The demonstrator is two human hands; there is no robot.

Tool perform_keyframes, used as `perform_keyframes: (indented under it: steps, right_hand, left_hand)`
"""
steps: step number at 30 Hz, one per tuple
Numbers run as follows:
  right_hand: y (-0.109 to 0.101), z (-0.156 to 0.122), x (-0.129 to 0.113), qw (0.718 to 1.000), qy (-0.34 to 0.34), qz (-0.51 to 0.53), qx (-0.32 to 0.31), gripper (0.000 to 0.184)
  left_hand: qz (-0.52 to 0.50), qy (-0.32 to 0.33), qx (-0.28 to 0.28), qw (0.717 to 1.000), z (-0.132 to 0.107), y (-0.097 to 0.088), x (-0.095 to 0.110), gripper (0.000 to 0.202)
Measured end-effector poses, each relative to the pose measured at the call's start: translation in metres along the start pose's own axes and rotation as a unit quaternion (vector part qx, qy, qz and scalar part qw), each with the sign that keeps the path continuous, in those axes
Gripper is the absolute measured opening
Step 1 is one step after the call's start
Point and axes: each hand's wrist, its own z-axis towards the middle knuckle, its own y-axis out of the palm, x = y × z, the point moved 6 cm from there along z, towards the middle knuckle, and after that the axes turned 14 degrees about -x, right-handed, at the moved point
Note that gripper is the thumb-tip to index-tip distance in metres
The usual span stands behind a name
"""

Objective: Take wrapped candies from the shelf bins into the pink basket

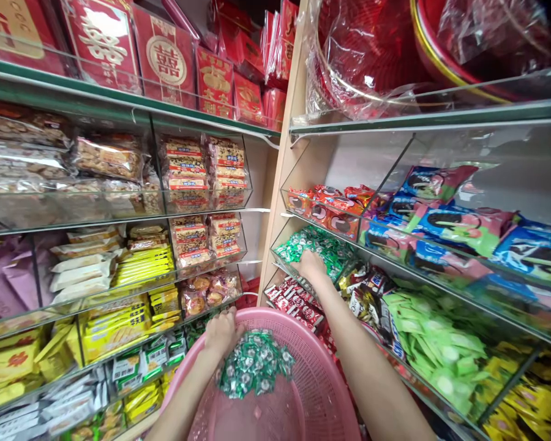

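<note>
A pink plastic basket [312, 392] is in front of me, with a heap of small green-wrapped candies [254, 364] in it. My left hand [223, 334] lies over the basket's far rim, fingers curled around it, next to the heap. My right hand [310, 264] reaches into a clear shelf bin of the same green candies [324, 245] on the right rack, fingers buried in the pile, so I cannot see whether they are closed on any.
Glass-fronted shelves stand on both sides, meeting at a corner. Snack bars and yellow packets [142, 263] fill the left rack. Red candies [294, 300], blue and green cookie packs [459, 226] fill the right one. Red envelopes [165, 58] and red basins [371, 55] sit on top.
</note>
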Motion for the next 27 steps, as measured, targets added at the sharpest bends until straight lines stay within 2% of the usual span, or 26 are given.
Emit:
perform_keyframes:
  steps: [7, 12, 16, 19, 21, 23, 25, 27]
  right_hand:
    - [0.005, 0.004, 0.007, 1.000, 0.013, 0.008, -0.016, 0.031]
    - [-0.006, -0.005, 0.008, 1.000, 0.014, 0.009, -0.005, 0.031]
    - [-0.024, -0.025, 0.002, 0.998, -0.011, 0.016, 0.052, 0.027]
    - [-0.025, -0.054, -0.010, 0.992, -0.081, 0.044, 0.088, 0.024]
    - [-0.010, -0.077, -0.019, 0.984, -0.147, 0.070, 0.078, 0.021]
    - [0.020, -0.098, -0.024, 0.977, -0.194, 0.078, 0.038, 0.016]
    - [0.059, -0.112, -0.023, 0.978, -0.203, 0.053, -0.023, 0.013]
    - [0.099, -0.118, -0.013, 0.981, -0.176, 0.002, -0.078, 0.014]
  left_hand:
    - [-0.005, 0.001, 0.006, 1.000, -0.003, -0.002, 0.004, 0.043]
    - [-0.006, 0.004, 0.008, 1.000, -0.003, -0.002, 0.004, 0.046]
    - [-0.003, 0.006, 0.001, 1.000, -0.004, -0.003, 0.004, 0.045]
    - [0.001, 0.002, 0.000, 1.000, -0.004, -0.003, 0.004, 0.044]
    - [0.002, -0.001, 0.001, 1.000, -0.002, -0.002, 0.003, 0.044]
    - [0.004, -0.001, 0.002, 1.000, -0.001, -0.002, 0.002, 0.045]
    - [0.005, -0.001, 0.004, 1.000, 0.000, -0.001, 0.000, 0.046]
    - [0.004, -0.002, 0.005, 1.000, 0.000, 0.000, -0.001, 0.045]
